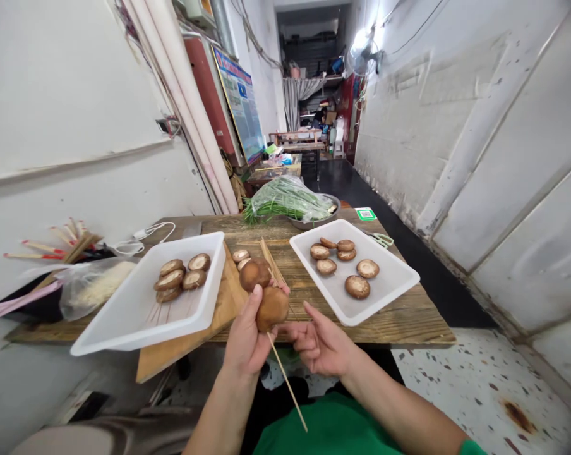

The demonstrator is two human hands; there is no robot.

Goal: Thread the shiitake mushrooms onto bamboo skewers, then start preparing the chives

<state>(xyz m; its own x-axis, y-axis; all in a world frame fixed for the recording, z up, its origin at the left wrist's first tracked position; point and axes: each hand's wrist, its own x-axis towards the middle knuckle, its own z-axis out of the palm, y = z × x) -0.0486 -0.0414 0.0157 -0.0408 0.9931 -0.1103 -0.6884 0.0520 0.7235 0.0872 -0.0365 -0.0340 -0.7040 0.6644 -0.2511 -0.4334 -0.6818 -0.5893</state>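
Note:
My left hand (244, 335) is closed around brown mushrooms, one nearest me (272, 309) and another (256, 274) just beyond it. A thin bamboo skewer (287, 382) sticks out of the nearer mushroom and slants down toward my lap. Close beside it, my right hand (319, 341) has its thumb apart and its index finger reaching to the underside of that mushroom. Nothing shows in the right hand's grasp. Loose skewers (272, 262) lie on the table behind the mushrooms, near a few smaller mushroom pieces (240, 256).
The left white tray (96, 328) holds skewered mushrooms (170, 279) and rests partly on a wooden board (172, 354). In the right white tray (390, 294) are several loose mushrooms (357, 287). Behind are bagged green stalks (285, 197), a metal bowl (316, 221) and scissors (383, 239).

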